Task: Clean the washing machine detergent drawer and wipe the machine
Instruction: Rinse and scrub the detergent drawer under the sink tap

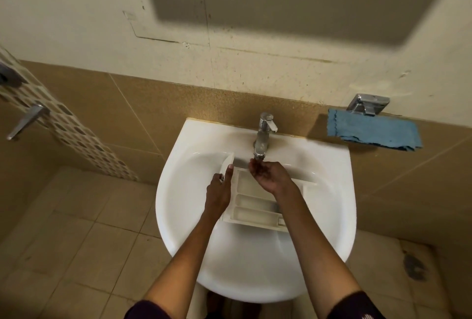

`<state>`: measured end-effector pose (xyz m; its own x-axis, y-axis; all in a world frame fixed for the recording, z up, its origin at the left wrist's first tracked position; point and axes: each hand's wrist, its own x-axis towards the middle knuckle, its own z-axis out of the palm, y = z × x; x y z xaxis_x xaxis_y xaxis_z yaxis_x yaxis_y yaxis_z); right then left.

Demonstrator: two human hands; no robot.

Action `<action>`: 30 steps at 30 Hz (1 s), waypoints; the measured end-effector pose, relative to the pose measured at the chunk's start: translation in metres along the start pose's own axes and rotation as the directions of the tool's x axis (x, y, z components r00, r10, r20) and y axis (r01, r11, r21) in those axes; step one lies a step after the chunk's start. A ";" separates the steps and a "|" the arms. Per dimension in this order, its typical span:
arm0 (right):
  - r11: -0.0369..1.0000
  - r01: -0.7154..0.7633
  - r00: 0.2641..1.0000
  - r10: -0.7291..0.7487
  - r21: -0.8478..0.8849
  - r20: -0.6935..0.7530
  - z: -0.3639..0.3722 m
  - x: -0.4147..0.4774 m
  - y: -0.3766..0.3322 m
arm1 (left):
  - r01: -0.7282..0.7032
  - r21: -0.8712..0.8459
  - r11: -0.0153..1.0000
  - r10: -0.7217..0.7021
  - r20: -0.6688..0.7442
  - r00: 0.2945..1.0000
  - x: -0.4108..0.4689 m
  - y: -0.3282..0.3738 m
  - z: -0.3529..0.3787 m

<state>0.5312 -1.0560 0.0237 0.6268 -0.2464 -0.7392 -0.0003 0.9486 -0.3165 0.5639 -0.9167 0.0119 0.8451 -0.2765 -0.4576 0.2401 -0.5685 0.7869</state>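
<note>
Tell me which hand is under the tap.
The right hand, fingers just below the tap; the left hand instead grips the detergent drawer.

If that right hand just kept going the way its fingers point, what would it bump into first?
Probably the tap spout, just beyond the right hand; if it passes underneath, the sink back wall. Depth is unclear.

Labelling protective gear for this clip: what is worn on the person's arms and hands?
Both the left hand and right hand are bare: no gloves, rings or watch visible. Forearms are uncovered; a dark purple left sleeve and right sleeve end near the elbows.
</note>
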 end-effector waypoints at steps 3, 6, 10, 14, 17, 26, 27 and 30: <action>1.000 0.009 0.999 -0.008 0.016 -0.042 0.005 0.006 0.001 | 0.000 0.011 1.000 0.000 -0.006 1.000 -0.001 0.001 0.000; 0.971 0.025 1.000 -0.027 -0.237 -0.002 0.007 0.006 0.006 | 0.000 0.010 1.000 0.000 -0.006 1.000 -0.001 0.001 -0.001; 0.174 0.219 0.972 -0.125 -0.960 0.199 -0.001 0.004 0.031 | -0.007 -0.007 1.000 0.007 -0.006 1.000 -0.001 0.002 -0.001; -0.198 0.157 0.897 -0.381 -0.968 0.223 -0.028 0.018 0.038 | 0.001 0.014 1.000 -0.001 -0.006 1.000 -0.002 0.002 0.000; -0.209 0.107 0.921 -0.347 -0.972 0.176 -0.029 0.024 0.039 | 0.000 0.018 1.000 0.000 -0.005 1.000 -0.001 0.002 0.000; 0.026 0.007 0.825 -0.565 -1.000 -0.009 -0.034 0.032 0.047 | 0.006 0.035 0.999 -0.006 -0.010 1.000 0.000 0.002 0.002; 0.054 0.001 0.825 -0.564 -0.999 -0.030 -0.032 0.032 0.047 | 0.008 0.036 0.999 -0.008 -0.007 1.000 0.000 0.002 0.001; 0.044 -0.036 0.830 -0.555 -0.998 -0.055 -0.029 0.031 0.049 | 0.013 0.042 0.999 -0.013 -0.010 1.000 0.001 0.001 0.002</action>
<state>0.5279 -1.0231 -0.0315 0.4780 -0.7417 -0.4705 -0.8007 -0.1476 -0.5807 0.5644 -0.9191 0.0115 0.8465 -0.2616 -0.4637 0.2308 -0.6045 0.7625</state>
